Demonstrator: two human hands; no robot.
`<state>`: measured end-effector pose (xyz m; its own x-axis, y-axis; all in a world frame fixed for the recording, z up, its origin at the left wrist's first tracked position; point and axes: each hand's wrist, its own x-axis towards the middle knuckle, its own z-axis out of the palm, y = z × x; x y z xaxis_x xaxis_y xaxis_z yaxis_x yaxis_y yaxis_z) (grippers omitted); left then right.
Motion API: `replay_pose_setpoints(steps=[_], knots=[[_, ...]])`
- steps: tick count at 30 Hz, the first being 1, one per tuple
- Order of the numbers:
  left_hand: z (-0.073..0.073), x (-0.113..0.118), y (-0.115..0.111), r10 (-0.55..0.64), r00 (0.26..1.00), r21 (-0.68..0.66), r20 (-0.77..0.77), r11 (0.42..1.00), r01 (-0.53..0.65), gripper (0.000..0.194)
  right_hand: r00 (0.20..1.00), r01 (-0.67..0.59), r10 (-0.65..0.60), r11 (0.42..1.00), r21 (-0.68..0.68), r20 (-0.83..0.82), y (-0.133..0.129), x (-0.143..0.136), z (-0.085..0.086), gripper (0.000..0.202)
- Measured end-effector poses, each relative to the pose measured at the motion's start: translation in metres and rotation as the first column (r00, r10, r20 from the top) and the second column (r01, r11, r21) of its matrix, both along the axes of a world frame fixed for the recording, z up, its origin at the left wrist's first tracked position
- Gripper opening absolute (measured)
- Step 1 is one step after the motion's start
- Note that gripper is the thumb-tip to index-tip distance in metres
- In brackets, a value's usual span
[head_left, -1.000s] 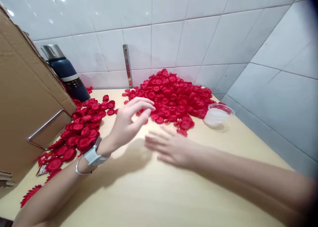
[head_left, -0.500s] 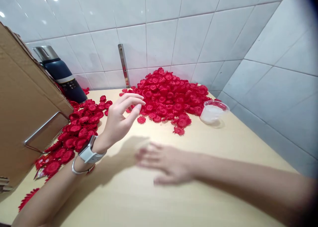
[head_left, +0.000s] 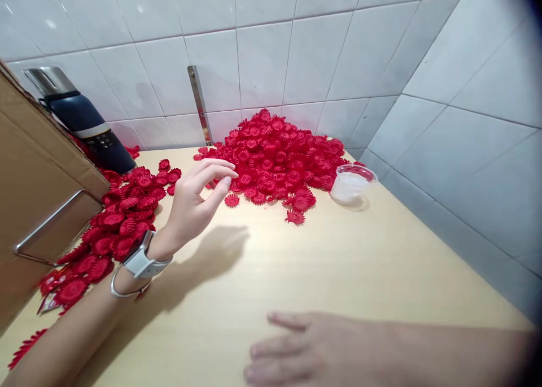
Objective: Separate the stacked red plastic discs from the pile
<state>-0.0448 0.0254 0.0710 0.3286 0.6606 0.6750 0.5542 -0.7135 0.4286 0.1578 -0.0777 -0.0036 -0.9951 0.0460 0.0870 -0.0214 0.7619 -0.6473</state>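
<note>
My left hand, with a watch and a thin bracelet at the wrist, hovers over the table in front of the red flower pile. Its fingers are loosely curved, the thumb tip close to the fingertips, and nothing shows in them. Low in the view, my right hand is spread with its fingers apart, holding nothing; the bottom edge of the picture cuts it off. The pile consists of many small red flower-shaped pieces with fringed edges. A single red flower lies just beyond my left fingertips.
A clear plastic cup with whitish contents stands right of the pile. More red flowers lie along a cardboard box at left. A dark blue bottle leans behind it. Tiled walls border the table.
My right hand has moved down toward the near edge, its fingers spreading apart. My left hand keeps much the same pose. The whole scene has shifted slightly left in the view.
</note>
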Motion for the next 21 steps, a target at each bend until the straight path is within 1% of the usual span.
replay_pose_setpoints(steps=[1,2,3,4,5,6,7,8,9,10,11,12,13,14,15,16,17,18,19,21], knots=[[0.000,0.000,0.000,0.002,1.000,0.001,-0.003,1.000,-0.002,0.014,0.998,0.060,-0.061,0.996,0.072,0.016,0.014,0.007,-0.001,0.049],[0.000,0.000,0.000,0.002,1.000,-0.001,-0.007,1.000,-0.002,0.014,0.991,0.124,-0.129,0.979,0.160,0.020,0.030,0.014,0.000,0.052],[-0.001,0.001,0.000,0.001,1.000,-0.002,-0.010,1.000,-0.001,0.014,0.985,0.156,-0.169,0.956,0.247,0.033,0.049,0.021,0.003,0.054],[-0.001,0.001,0.000,-0.001,1.000,-0.007,-0.014,1.000,0.001,0.014,0.970,0.212,-0.241,0.916,0.342,0.044,0.067,0.026,0.007,0.054],[-0.001,0.001,0.000,-0.005,1.000,-0.011,-0.016,1.000,0.005,0.014,0.944,0.280,-0.327,0.859,0.429,0.039,0.082,0.031,0.011,0.052],[-0.001,0.001,-0.001,-0.010,1.000,-0.014,-0.020,1.000,0.009,0.014,0.924,0.329,-0.381,0.829,0.453,0.025,0.093,0.033,0.017,0.050],[-0.001,0.001,-0.001,-0.013,1.000,-0.014,-0.023,1.000,0.012,0.014,0.913,0.358,-0.409,0.811,0.462,0.010,0.099,0.032,0.022,0.048],[-0.001,0.001,-0.001,-0.012,1.000,-0.010,-0.029,1.000,0.011,0.014,0.895,0.400,-0.446,0.787,0.470,-0.014,0.098,0.029,0.026,0.048],[-0.001,0.001,-0.001,-0.009,0.999,-0.002,-0.034,1.000,0.009,0.014,0.873,0.446,-0.485,0.762,0.469,-0.043,0.092,0.024,0.030,0.049],[-0.001,0.001,-0.001,-0.009,0.999,0.007,-0.041,1.000,0.009,0.013,0.879,0.445,-0.473,0.771,0.455,-0.057,0.080,0.017,0.032,0.050],[-0.001,0.001,0.000,-0.010,0.999,0.017,-0.046,1.000,0.011,0.013,0.917,0.373,-0.397,0.823,0.429,-0.036,0.065,0.010,0.032,0.051],[-0.001,0.001,0.000,-0.012,0.999,0.025,-0.050,1.000,0.014,0.014,0.964,0.254,-0.264,0.885,0.390,-0.030,0.050,0.003,0.032,0.051],[-0.002,0.001,0.000,-0.017,0.999,0.030,-0.051,0.999,0.018,0.014,0.990,0.126,-0.141,0.932,0.339,0.019,0.035,-0.004,0.030,0.049],[-0.002,0.001,0.001,-0.021,0.998,0.031,-0.051,0.999,0.023,0.014,0.997,0.011,-0.033,0.955,0.297,0.068,0.023,-0.009,0.027,0.045],[-0.002,0.001,0.001,-0.023,0.999,0.030,-0.049,0.999,0.025,0.014,0.996,-0.046,0.023,0.962,0.268,0.087,0.016,-0.012,0.023,0.044],[-0.002,0.001,0.002,-0.022,0.999,0.027,-0.048,0.999,0.023,0.014,0.995,-0.052,0.030,0.968,0.247,0.091,0.015,-0.014,0.018,0.045],[-0.003,0.001,0.002,-0.019,0.999,0.022,-0.048,1.000,0.020,0.014,0.996,-0.021,0.001,0.972,0.232,0.087,0.019,-0.014,0.014,0.048],[-0.003,0.000,0.002,-0.014,0.999,0.016,-0.047,1.000,0.015,0.014,0.995,0.047,-0.067,0.973,0.226,0.079,0.028,-0.014,0.010,0.053],[-0.003,0.000,0.002,-0.010,0.999,0.010,-0.047,1.000,0.011,0.014,0.988,0.112,-0.133,0.968,0.225,0.081,0.041,-0.012,0.006,0.057],[-0.003,0.000,0.002,-0.009,0.999,0.001,-0.041,1.000,0.009,0.014,0.963,0.223,-0.252,0.942,0.249,0.091,0.074,-0.007,0.002,0.059]])
